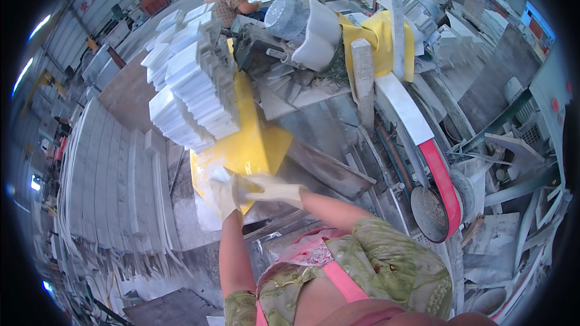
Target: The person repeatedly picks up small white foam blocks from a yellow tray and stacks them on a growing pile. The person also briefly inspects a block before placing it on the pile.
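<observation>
Where the yellow board ends near frame centre, a white stone piece is gripped by the gloved left hand. The gloved right hand is laid just beside, fingers closed; its hold cannot be told. Stacked white tiles are seen upper left

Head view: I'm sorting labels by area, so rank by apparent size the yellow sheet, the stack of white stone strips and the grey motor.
1. Stack of white stone strips and yellow sheet: look alike, sheet partly covered, so unranked.
2. Grey motor: smallest, though farther away.
</observation>
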